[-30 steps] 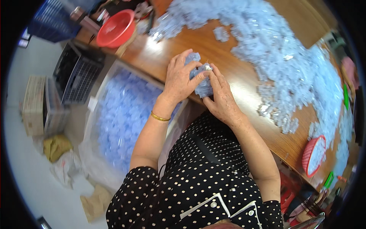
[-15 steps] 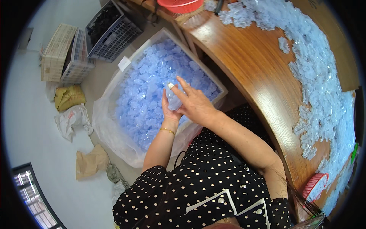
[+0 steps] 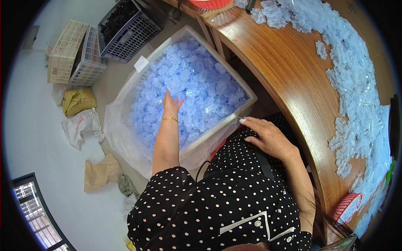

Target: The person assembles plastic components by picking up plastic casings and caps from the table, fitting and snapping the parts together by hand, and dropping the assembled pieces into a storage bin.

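Observation:
My left hand (image 3: pixel 171 104), with a gold bracelet at the wrist, reaches over the heap of clear bluish plastic pieces (image 3: pixel 197 83). Its fingers are spread, the tips at or just above the heap; I see nothing held in them. A white crate (image 3: pixel 249 100) lined with a clear plastic bag (image 3: pixel 121 129) holds these pieces. Over my lap, beside the crate's near right corner, hovers or rests my right hand (image 3: pixel 268 136). Its fingers are stretched out and nothing shows in them; one fingertip has a white wrap.
To the right curves a wooden table (image 3: pixel 268 67) bearing a long pile of clear plastic pieces (image 3: pixel 356 92) and a red basket (image 3: pixel 347 207). A grey crate (image 3: pixel 130 37), white crates (image 3: pixel 69 52), a yellowish sack (image 3: pixel 78 101) and brown paper (image 3: pixel 102 171) lie left.
My hands were together over the crate around a clear plastic piece. They have parted: the left is now down at the heap, the right drawn back to my lap, and the piece is no longer held.

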A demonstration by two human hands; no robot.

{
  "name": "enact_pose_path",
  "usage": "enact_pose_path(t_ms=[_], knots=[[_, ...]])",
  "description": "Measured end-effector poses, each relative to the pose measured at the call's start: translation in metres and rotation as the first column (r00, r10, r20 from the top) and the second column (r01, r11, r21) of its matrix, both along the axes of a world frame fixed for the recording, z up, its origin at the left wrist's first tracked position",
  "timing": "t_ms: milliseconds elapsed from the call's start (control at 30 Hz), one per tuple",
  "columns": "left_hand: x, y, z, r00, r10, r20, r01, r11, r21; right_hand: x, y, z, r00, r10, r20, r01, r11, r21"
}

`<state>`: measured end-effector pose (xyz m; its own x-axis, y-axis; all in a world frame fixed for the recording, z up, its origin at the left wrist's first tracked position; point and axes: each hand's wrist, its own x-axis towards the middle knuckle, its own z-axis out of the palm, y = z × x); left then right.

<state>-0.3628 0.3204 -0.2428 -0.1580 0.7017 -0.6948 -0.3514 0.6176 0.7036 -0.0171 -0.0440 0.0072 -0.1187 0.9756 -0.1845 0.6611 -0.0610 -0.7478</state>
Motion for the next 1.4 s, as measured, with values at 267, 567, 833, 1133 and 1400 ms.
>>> enact_pose_path(t_ms=[267, 567, 833, 1133, 1400], knots=[[0.127, -0.046, 0.078, 0.920, -0.210, -0.331, 0.366, 0.762, 0.533, 0.072, -0.081, 0.059, 0.834, -0.505, -0.222, 0.547, 0.808, 0.218], [0.396, -0.182, 0.274, 0.397, -0.215, -0.892, 0.631, -0.642, 0.435, 0.147, -0.109, 0.056, 0.537, -0.734, 0.416, 0.575, 0.680, 0.456], [0.561, -0.206, 0.251, 0.052, -0.232, -0.971, 0.750, -0.633, 0.191, 0.137, -0.135, 0.046, 0.422, -0.768, 0.481, 0.572, 0.638, 0.517], [0.533, -0.222, 0.257, 0.009, -0.190, -0.982, 0.724, -0.676, 0.138, 0.132, -0.175, 0.044, 0.459, -0.813, 0.357, 0.628, 0.581, 0.517], [0.441, -0.193, 0.253, -0.001, -0.214, -0.977, 0.702, -0.696, 0.152, 0.126, -0.157, 0.040, 0.539, -0.761, 0.361, 0.572, 0.646, 0.506]])
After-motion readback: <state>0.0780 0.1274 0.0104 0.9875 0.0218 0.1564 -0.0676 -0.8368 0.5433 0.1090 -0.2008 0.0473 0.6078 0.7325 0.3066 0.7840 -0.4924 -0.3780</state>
